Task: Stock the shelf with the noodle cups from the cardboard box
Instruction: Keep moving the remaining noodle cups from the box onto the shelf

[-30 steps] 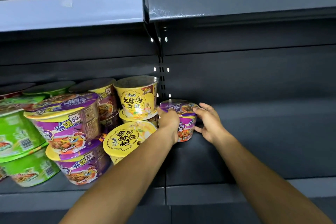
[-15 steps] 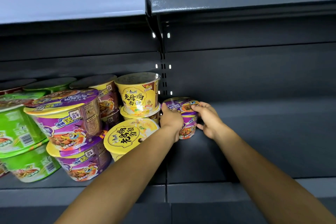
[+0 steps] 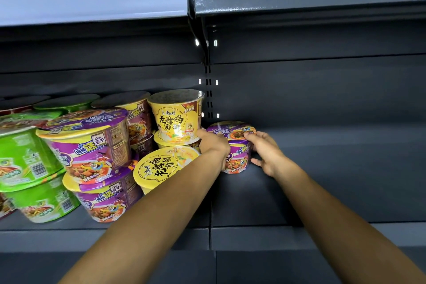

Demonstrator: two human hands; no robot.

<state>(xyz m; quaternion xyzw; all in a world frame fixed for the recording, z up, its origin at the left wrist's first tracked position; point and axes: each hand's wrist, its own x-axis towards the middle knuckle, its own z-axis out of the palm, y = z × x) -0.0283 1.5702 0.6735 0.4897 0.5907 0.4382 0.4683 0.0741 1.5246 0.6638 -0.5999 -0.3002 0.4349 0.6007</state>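
— Arms reach in first; what are the hands doing?
— Left hand (image 3: 213, 145) and right hand (image 3: 265, 153) both curl round a purple noodle cup (image 3: 237, 157) standing on the shelf (image 3: 322, 191), just right of the yellow cups.
— How will it handle?
— Light, I'd judge, with thin walls that dent; hold the sides below the rim, not the foil lid.
— Any writing?
— The upright yellow cup (image 3: 176, 117) behind reads 老母鸡汤面, brand 康师傅.

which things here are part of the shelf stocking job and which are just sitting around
In the job: purple noodle cup, held between left hand and right hand; shelf.
Sitting around: stacked green cups, stacked purple cups, yellow cups.
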